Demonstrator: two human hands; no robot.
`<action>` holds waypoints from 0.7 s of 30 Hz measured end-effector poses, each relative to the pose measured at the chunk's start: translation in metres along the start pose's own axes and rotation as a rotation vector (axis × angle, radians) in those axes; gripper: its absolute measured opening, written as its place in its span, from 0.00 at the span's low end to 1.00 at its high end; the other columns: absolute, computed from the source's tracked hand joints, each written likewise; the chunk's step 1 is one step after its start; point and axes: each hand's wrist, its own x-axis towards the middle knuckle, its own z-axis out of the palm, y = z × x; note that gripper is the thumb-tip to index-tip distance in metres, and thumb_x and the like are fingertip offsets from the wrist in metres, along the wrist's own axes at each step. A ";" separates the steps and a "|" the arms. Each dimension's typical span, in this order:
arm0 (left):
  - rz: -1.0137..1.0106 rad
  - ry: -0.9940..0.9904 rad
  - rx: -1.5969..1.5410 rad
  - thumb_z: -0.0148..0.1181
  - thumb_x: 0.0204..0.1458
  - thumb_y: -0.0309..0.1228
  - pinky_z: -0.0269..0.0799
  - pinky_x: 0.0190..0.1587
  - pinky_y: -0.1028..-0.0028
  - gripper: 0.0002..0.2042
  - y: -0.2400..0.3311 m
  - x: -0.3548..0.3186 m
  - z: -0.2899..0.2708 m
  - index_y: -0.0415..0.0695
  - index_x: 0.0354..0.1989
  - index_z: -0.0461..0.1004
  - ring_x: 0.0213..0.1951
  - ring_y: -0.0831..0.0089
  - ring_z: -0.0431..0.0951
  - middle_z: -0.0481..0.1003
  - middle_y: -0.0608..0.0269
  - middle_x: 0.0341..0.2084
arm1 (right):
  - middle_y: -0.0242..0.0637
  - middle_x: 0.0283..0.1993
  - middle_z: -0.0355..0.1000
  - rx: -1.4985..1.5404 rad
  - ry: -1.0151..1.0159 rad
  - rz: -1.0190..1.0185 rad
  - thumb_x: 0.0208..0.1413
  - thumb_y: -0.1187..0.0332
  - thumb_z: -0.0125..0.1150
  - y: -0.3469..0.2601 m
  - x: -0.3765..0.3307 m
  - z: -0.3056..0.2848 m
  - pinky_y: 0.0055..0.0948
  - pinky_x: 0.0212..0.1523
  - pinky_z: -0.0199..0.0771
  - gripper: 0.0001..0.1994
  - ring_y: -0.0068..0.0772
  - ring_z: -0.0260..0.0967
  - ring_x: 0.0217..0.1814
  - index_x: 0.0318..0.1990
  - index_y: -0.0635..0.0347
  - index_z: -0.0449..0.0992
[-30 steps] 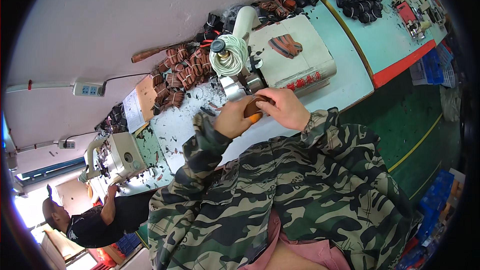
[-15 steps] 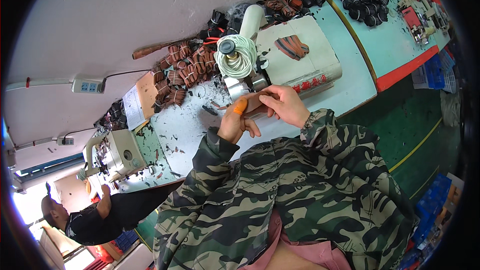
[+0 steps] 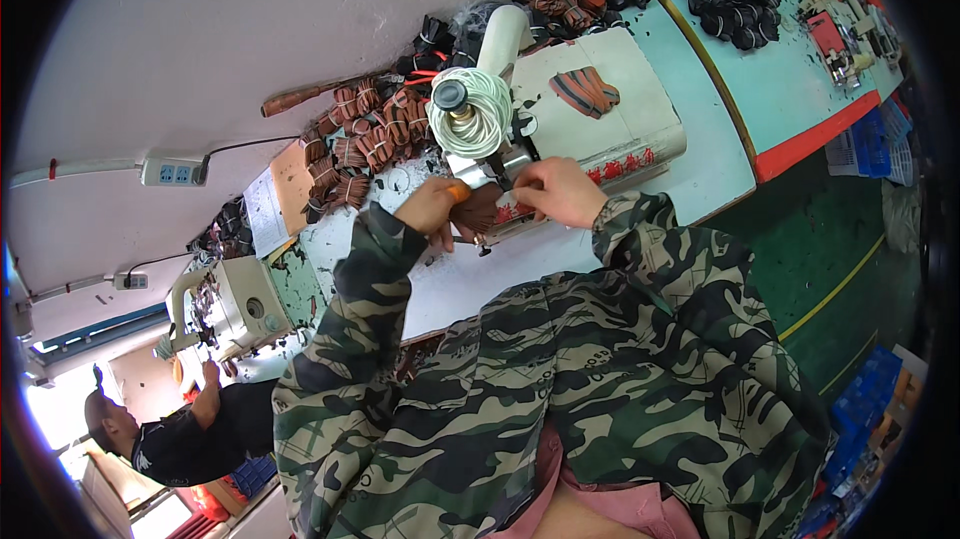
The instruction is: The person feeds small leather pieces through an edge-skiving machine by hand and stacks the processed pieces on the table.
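Steadying it, seemingly, the left hand (image 3: pixel 428 207) pinched a brown piece (image 3: pixel 480 212) by the machine's (image 3: pixel 640 129) near-left corner; the right hand's (image 3: pixel 563 191) grasp was unclear

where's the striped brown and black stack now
In the head view, the stack lies on the cream boxy machine, right of the coiled white cord and beyond the right hand.
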 end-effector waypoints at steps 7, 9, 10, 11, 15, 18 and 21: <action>-0.043 -0.105 0.009 0.36 0.59 0.35 0.59 0.09 0.81 0.17 0.027 0.013 -0.013 0.38 0.44 0.70 0.12 0.73 0.72 0.77 0.56 0.23 | 0.43 0.25 0.74 -0.266 0.193 -0.207 0.46 0.71 0.61 0.008 0.018 -0.023 0.29 0.29 0.73 0.10 0.33 0.73 0.25 0.33 0.69 0.75; -0.009 -0.145 0.000 0.36 0.59 0.35 0.59 0.09 0.81 0.17 0.020 0.010 -0.015 0.38 0.44 0.70 0.12 0.73 0.72 0.77 0.56 0.23 | 0.44 0.25 0.73 -0.530 0.287 -0.323 0.45 0.72 0.60 0.007 0.024 -0.023 0.29 0.28 0.72 0.09 0.32 0.74 0.26 0.33 0.68 0.75; 0.026 -0.179 -0.013 0.36 0.59 0.36 0.60 0.09 0.81 0.17 0.014 0.009 -0.018 0.38 0.44 0.71 0.12 0.73 0.73 0.78 0.55 0.24 | 0.44 0.25 0.73 -0.530 0.287 -0.323 0.45 0.72 0.60 0.007 0.024 -0.027 0.29 0.28 0.72 0.09 0.32 0.74 0.26 0.33 0.68 0.75; 0.027 -0.160 0.031 0.35 0.59 0.36 0.60 0.09 0.81 0.18 0.009 0.010 -0.023 0.39 0.44 0.71 0.12 0.73 0.73 0.78 0.55 0.26 | 0.44 0.26 0.73 -0.517 0.233 -0.305 0.45 0.71 0.61 0.007 0.022 -0.034 0.30 0.29 0.72 0.09 0.33 0.74 0.27 0.33 0.67 0.75; 0.049 -0.068 0.074 0.35 0.59 0.36 0.60 0.10 0.81 0.18 0.003 0.018 -0.019 0.38 0.45 0.70 0.13 0.73 0.73 0.78 0.54 0.26 | 0.45 0.29 0.73 -0.278 0.020 -0.242 0.43 0.69 0.62 0.005 0.014 -0.048 0.34 0.34 0.71 0.10 0.41 0.73 0.31 0.33 0.65 0.76; 0.026 -0.125 -0.052 0.35 0.59 0.36 0.61 0.10 0.82 0.18 0.016 0.025 -0.007 0.37 0.45 0.70 0.13 0.73 0.73 0.77 0.54 0.23 | 0.45 0.30 0.74 -0.399 0.100 -0.449 0.45 0.71 0.61 0.015 0.018 -0.038 0.33 0.36 0.72 0.08 0.42 0.73 0.31 0.33 0.64 0.76; 0.057 -0.130 -0.040 0.34 0.60 0.34 0.61 0.09 0.81 0.17 0.001 0.016 -0.020 0.36 0.44 0.69 0.12 0.74 0.73 0.77 0.55 0.20 | 0.43 0.29 0.74 -0.351 0.252 -0.304 0.46 0.72 0.60 0.007 0.018 -0.029 0.31 0.34 0.71 0.08 0.44 0.72 0.31 0.34 0.66 0.75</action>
